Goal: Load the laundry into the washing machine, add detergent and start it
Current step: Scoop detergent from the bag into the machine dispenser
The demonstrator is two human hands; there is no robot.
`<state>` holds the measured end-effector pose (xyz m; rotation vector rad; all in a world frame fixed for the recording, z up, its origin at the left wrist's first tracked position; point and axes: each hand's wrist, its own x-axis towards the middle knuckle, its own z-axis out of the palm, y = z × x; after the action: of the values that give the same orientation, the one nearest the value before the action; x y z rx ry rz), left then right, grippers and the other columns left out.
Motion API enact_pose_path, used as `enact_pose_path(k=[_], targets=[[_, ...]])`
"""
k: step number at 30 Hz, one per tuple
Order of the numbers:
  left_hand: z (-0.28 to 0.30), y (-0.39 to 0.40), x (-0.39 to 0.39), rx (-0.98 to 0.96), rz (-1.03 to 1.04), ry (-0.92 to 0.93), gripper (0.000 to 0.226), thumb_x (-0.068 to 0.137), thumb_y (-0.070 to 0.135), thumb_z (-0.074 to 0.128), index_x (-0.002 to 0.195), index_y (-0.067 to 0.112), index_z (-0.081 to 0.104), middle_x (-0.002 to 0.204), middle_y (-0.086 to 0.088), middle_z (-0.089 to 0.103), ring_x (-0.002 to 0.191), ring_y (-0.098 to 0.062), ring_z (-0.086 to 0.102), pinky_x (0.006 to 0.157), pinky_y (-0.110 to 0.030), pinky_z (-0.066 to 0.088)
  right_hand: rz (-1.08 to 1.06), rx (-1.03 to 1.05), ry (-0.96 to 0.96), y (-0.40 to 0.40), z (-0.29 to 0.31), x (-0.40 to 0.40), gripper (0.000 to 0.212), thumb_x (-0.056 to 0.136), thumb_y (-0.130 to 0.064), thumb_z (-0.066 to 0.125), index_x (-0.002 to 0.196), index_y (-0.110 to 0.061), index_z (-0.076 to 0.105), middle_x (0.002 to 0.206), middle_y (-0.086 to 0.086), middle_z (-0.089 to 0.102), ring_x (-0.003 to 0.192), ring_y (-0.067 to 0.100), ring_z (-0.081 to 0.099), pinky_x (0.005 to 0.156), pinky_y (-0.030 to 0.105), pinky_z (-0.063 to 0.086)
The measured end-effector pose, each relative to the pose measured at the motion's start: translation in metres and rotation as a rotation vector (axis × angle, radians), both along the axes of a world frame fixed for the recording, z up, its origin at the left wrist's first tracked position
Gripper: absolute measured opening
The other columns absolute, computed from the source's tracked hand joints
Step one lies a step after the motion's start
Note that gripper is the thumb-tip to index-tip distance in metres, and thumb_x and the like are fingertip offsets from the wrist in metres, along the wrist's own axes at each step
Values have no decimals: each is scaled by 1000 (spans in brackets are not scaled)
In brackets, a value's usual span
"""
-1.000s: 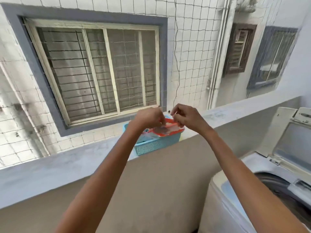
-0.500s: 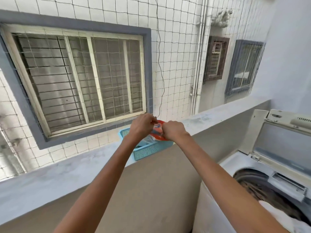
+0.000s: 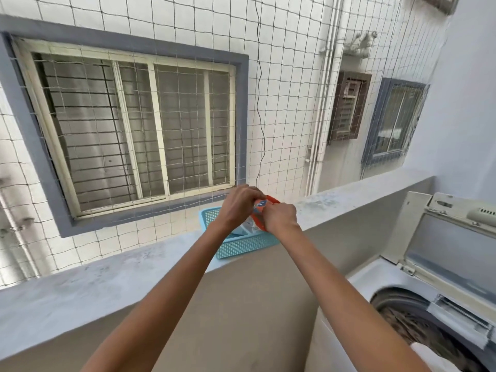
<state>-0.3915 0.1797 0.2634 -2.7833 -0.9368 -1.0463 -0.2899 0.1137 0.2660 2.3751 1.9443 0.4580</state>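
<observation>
Two bare forearms reach into the head view from the bottom edge, uncovered from the lowest visible part up to the wrists; no sleeve, watch, bracelet or ring shows on them. The left hand (image 3: 239, 208) and the right hand (image 3: 280, 217) are both ungloved, seen from the back, with knuckles and wrist bones plainly outlined. The arms are slim, and smooth along their whole visible length.

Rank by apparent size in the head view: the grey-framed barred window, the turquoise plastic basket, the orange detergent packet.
1. Grey-framed barred window, largest by far.
2. Turquoise plastic basket.
3. Orange detergent packet, smallest, though both hands partly hide it.
</observation>
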Motion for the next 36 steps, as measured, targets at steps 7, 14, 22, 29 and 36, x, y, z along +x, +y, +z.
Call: enact_pose_path(k=[7, 14, 22, 29, 36], targets=[[10, -1, -40, -312, -148, 277, 57, 85, 24, 67, 139, 21, 46, 118, -5, 51, 105, -18, 49, 91, -26, 38, -15, 128, 166, 13, -4, 1, 37, 89, -44, 57, 112, -16, 63, 110, 6, 67, 104, 27, 63, 79, 31, 47], [12, -9, -47, -463, -180, 278, 64, 85, 15, 67, 142, 23, 40, 131, -8, 42, 114, -19, 46, 92, -24, 39, -27, 339, 321, -5, 13, 10, 21, 88, -22, 61, 93, -2, 65, 93, 16, 68, 89, 33, 64, 66, 33, 44], [2, -13, -48, -408, -204, 248, 66, 78, 7, 72, 139, 12, 46, 125, -10, 51, 112, -24, 50, 96, -34, 44, -73, 394, 363, -10, -16, 3, 46, 85, -49, 61, 100, -6, 67, 99, 14, 70, 97, 33, 64, 73, 34, 47], [-4, -16, -50, -327, -232, 209, 61, 79, 7, 71, 136, 10, 49, 125, -13, 54, 110, -25, 53, 88, -22, 40, -182, 392, 669, -3, -31, 8, 39, 80, -49, 65, 90, -13, 73, 92, 10, 72, 96, 29, 63, 86, 36, 36], [-6, -15, -50, -354, -242, 217, 61, 80, 7, 70, 137, 13, 48, 124, -14, 54, 109, -26, 54, 92, -33, 48, -250, 357, 1004, -4, -29, 16, 46, 73, -58, 67, 53, -18, 56, 63, -1, 60, 78, 24, 60, 84, 35, 38]])
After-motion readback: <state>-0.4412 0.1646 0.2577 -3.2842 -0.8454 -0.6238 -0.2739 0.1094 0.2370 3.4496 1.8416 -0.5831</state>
